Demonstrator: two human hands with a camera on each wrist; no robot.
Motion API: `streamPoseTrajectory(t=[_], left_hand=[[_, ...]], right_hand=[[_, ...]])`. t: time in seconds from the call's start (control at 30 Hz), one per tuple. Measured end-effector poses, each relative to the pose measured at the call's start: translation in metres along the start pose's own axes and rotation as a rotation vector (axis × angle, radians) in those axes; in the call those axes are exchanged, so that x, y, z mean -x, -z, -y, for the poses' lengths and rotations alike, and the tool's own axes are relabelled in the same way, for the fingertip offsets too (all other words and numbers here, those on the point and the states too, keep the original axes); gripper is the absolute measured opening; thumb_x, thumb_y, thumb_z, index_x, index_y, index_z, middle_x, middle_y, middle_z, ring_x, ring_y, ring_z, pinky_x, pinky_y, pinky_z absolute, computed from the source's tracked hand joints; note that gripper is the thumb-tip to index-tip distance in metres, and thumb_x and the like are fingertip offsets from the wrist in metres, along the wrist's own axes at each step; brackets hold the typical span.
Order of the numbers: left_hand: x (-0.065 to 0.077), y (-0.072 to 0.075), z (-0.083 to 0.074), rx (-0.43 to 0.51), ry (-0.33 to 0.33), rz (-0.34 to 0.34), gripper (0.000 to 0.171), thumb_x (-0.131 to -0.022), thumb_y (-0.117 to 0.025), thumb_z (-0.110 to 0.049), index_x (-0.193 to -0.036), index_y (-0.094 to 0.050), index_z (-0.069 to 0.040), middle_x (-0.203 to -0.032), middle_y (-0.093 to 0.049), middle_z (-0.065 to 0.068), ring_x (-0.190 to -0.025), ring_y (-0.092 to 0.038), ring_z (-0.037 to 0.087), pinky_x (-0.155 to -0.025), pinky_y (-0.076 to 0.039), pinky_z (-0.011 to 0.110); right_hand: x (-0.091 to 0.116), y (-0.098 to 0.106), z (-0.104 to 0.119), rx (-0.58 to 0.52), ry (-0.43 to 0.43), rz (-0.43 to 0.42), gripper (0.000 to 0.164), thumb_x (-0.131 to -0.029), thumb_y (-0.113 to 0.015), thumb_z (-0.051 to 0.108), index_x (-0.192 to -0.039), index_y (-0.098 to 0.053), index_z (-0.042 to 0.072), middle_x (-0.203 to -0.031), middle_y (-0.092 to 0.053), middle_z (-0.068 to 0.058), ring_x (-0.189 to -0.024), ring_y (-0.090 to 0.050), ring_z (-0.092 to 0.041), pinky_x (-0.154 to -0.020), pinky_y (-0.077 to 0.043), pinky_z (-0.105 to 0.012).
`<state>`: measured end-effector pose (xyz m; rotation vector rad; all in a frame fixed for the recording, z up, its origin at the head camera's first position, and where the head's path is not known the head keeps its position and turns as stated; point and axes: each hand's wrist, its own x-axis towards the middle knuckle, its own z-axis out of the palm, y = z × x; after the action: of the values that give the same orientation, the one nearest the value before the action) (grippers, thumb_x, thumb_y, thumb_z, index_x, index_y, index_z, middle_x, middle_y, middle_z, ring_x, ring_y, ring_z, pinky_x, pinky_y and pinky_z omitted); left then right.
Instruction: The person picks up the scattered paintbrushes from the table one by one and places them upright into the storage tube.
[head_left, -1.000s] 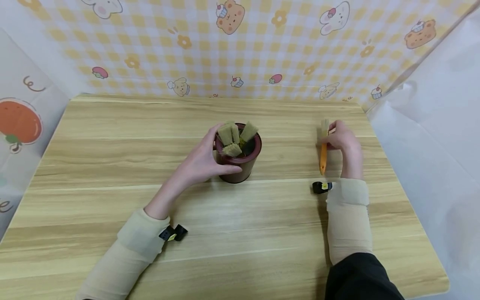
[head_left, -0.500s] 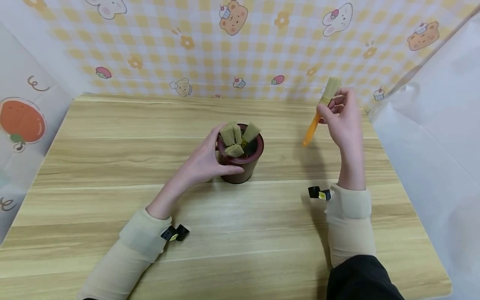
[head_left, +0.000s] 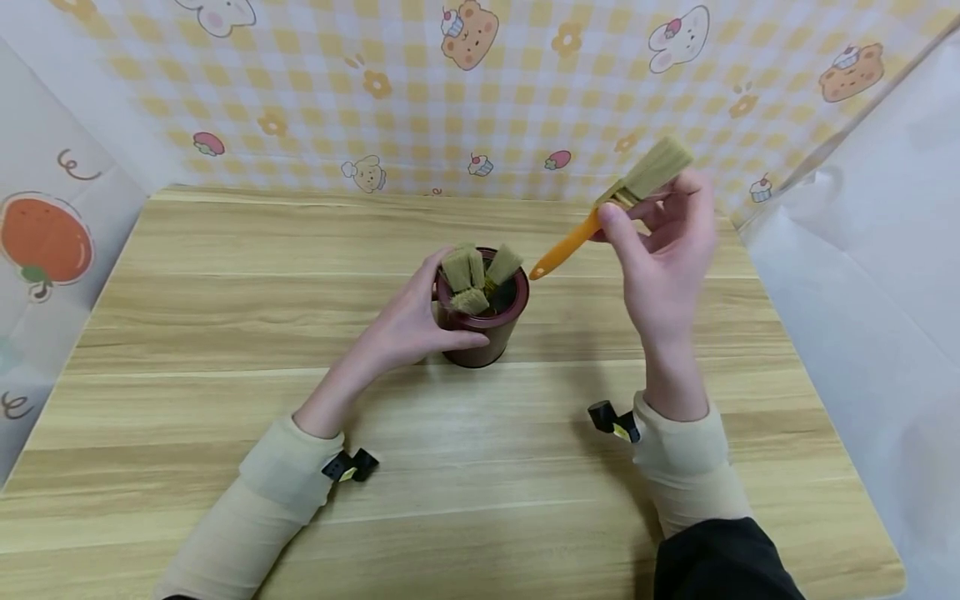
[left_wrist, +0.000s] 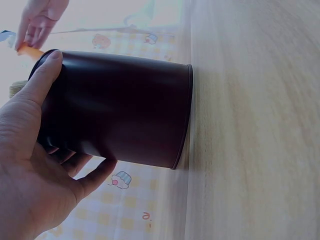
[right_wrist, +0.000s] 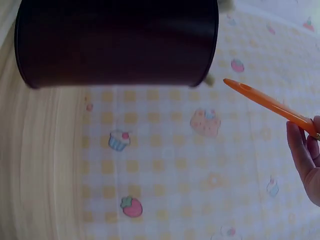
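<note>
A dark reddish-brown round canister [head_left: 480,337] stands upright mid-table, with several bristle brush heads [head_left: 463,271] poking out of its top. Around its left side my left hand [head_left: 408,321] grips, thumb across the front near the rim; the left wrist view shows the fingers curved round the canister wall [left_wrist: 115,110]. My right hand [head_left: 667,242] pinches a paintbrush [head_left: 570,243] near its ferrule, raised above the table. Its pale bristles point up and right. The tip of its orange handle [right_wrist: 270,102] slants down beside the canister's right rim.
The wooden table [head_left: 420,517] extends on all sides of the canister. Behind it rises a yellow-checked backdrop [head_left: 315,92] with cartoon prints. A white sheet [head_left: 870,275] hangs at the right edge, and a white printed panel [head_left: 45,333] stands on the left.
My right hand has lifted the paintbrush off the table and carried it left, tilting its handle toward the canister. My left hand has stayed on the canister.
</note>
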<state>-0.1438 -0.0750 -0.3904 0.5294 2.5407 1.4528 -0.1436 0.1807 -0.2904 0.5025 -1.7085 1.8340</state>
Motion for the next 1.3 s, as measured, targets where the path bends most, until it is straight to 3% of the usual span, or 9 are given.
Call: streamPoseTrajectory(t=[0.2, 0.27, 0.43, 0.53, 0.87, 1.17, 1.3], left_hand=[[0.001, 0.0, 0.0, -0.005, 0.012, 0.001, 0.117, -0.069, -0.095, -0.046, -0.16, -0.024, -0.028, -0.16, -0.04, 0.002, -0.148, -0.041, 0.024, -0.119, -0.038, 0.054], [0.0, 0.0, 0.0, -0.005, 0.011, 0.0, 0.116, -0.069, -0.095, -0.046, -0.16, -0.024, -0.029, -0.16, -0.041, 0.002, -0.147, -0.042, 0.024, -0.119, -0.038, 0.054], [-0.001, -0.001, 0.001, 0.005, -0.011, -0.002, 0.115, -0.07, -0.095, -0.044, -0.16, -0.025, -0.029, -0.157, -0.044, 0.001, -0.145, -0.044, 0.023, -0.118, -0.039, 0.052], [-0.001, -0.002, 0.0, 0.017, -0.027, -0.001, 0.114, -0.07, -0.095, -0.043, -0.159, -0.026, -0.028, -0.156, -0.045, 0.001, -0.145, -0.044, 0.022, -0.119, -0.039, 0.051], [0.0, -0.005, 0.0, 0.001, 0.006, 0.008, 0.117, -0.07, -0.095, -0.046, -0.161, -0.023, -0.03, -0.161, -0.04, 0.001, -0.149, -0.04, 0.024, -0.12, -0.037, 0.054], [0.001, -0.011, 0.002, 0.036, -0.002, 0.025, 0.118, -0.07, -0.095, -0.047, -0.161, -0.022, -0.031, -0.161, -0.041, -0.001, -0.149, -0.041, 0.023, -0.12, -0.036, 0.054], [0.002, -0.014, 0.002, 0.022, 0.009, 0.036, 0.122, -0.07, -0.095, -0.046, -0.163, -0.018, -0.029, -0.165, -0.036, 0.002, -0.152, -0.037, 0.027, -0.121, -0.035, 0.056]], right_hand=[[0.01, -0.013, 0.0, 0.038, -0.047, 0.142, 0.032, -0.091, -0.068, -0.011, -0.114, -0.052, 0.003, -0.101, -0.063, -0.006, -0.082, -0.069, -0.021, -0.071, -0.063, -0.032], [0.013, -0.014, -0.001, 0.122, -0.055, 0.208, 0.029, -0.092, -0.068, -0.008, -0.115, -0.053, 0.002, -0.102, -0.064, -0.003, -0.085, -0.07, -0.018, -0.072, -0.063, -0.031], [0.018, -0.016, -0.006, 0.4, -0.025, 0.34, 0.031, -0.095, -0.07, 0.001, -0.12, -0.053, -0.006, -0.102, -0.068, -0.011, -0.09, -0.069, -0.007, -0.075, -0.06, -0.021], [0.02, -0.016, -0.006, 0.454, -0.01, 0.356, 0.03, -0.096, -0.069, 0.002, -0.121, -0.054, -0.007, -0.1, -0.067, -0.015, -0.09, -0.066, -0.005, -0.076, -0.057, -0.02], [0.02, -0.011, -0.009, 0.448, 0.026, 0.34, 0.027, -0.095, -0.07, 0.001, -0.118, -0.057, -0.007, -0.098, -0.068, -0.016, -0.091, -0.066, -0.009, -0.081, -0.057, -0.021], [0.023, -0.004, -0.013, 0.462, 0.058, 0.387, 0.026, -0.097, -0.068, 0.003, -0.119, -0.059, -0.007, -0.102, -0.067, -0.02, -0.092, -0.069, -0.016, -0.081, -0.058, -0.02], [0.026, 0.0, -0.016, 0.47, 0.048, 0.386, 0.026, -0.097, -0.068, 0.002, -0.121, -0.059, -0.006, -0.101, -0.068, -0.019, -0.093, -0.067, -0.01, -0.082, -0.057, -0.019]])
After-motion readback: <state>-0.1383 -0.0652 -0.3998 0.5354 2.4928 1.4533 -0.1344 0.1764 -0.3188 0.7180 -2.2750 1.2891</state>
